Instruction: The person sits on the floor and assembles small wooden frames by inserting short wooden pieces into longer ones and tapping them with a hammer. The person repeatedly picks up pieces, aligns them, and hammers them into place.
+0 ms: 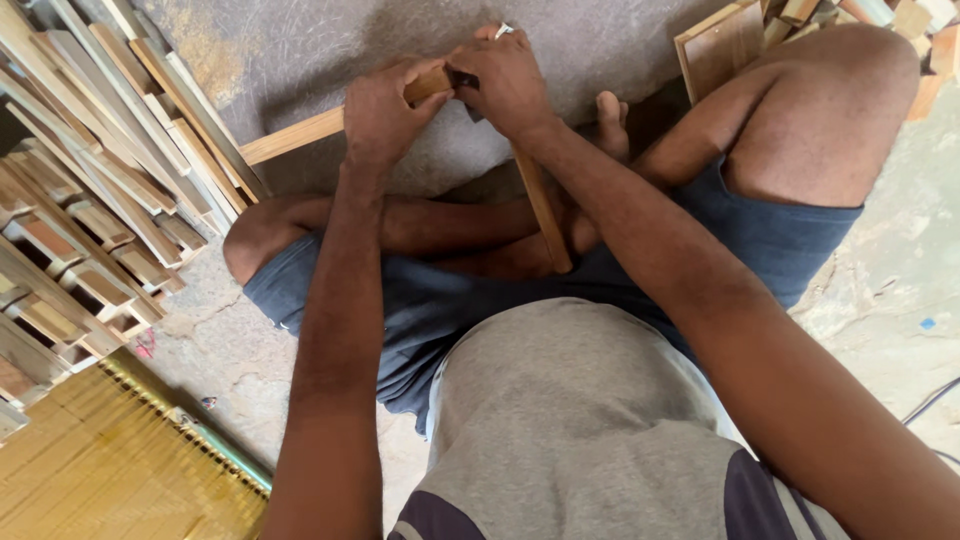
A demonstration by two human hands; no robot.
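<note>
Nearest the lens, a grey shirt point(560, 400) and dark blue shorts point(420, 310), seated cross-legged on a concrete floor point(300, 60). Beyond the knees, left hand point(380, 115) curled tight around the end of a pale wooden strip point(295, 135) lying flat and slanting away to the left. Right hand point(505, 80) closed beside it, touching, gripping the top of a second, darker strip point(545, 215) that runs down toward the lap; small dark tool and a white tip peeking from the fist, too hidden to identify. Stacked wooden frames point(90, 230) at left, wood offcuts point(850, 15) top right.
</note>
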